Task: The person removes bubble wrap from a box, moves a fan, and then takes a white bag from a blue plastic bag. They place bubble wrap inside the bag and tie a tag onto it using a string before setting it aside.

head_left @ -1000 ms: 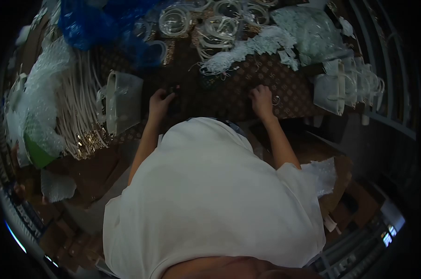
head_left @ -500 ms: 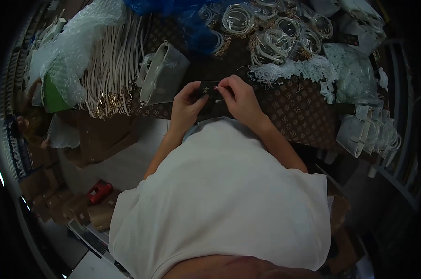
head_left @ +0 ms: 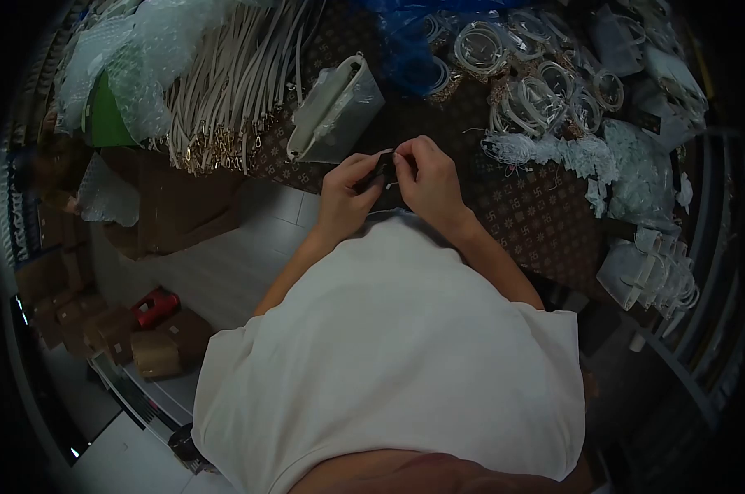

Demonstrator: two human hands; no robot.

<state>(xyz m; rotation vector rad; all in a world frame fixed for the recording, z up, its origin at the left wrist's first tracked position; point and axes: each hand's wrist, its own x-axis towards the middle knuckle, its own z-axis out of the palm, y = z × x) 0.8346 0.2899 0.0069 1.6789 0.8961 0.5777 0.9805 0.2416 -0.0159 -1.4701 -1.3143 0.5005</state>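
Observation:
My left hand (head_left: pixel 348 194) is closed on a small black tag (head_left: pixel 380 170), now tilted and mostly covered by the fingers. Close beside it, my right hand (head_left: pixel 430 181) pinches a thin white string at the tag's upper edge; the fingertips hide most of it. A bit of white (head_left: pixel 390 186) shows below the tag. Just beyond my left hand, a pale handbag (head_left: pixel 339 115) with clear wrapping on it stands on the patterned brown table covering (head_left: pixel 512 210). Farther right lies a bundle of white strings (head_left: pixel 508 151).
Pale straps with gold clasps (head_left: pixel 224 115) and bubble wrap (head_left: pixel 142 49) lie at the left. Coiled clear-wrapped straps (head_left: pixel 537 99) and a blue plastic bag (head_left: pixel 409 62) are at the back. Wrapped pale bags (head_left: pixel 648 276) sit at the right edge. Cartons (head_left: pixel 109 333) stand on the floor.
The view has shifted, so the table things appear farther right. The black tag has turned from face-on to tilted, and my hands are closer together around it.

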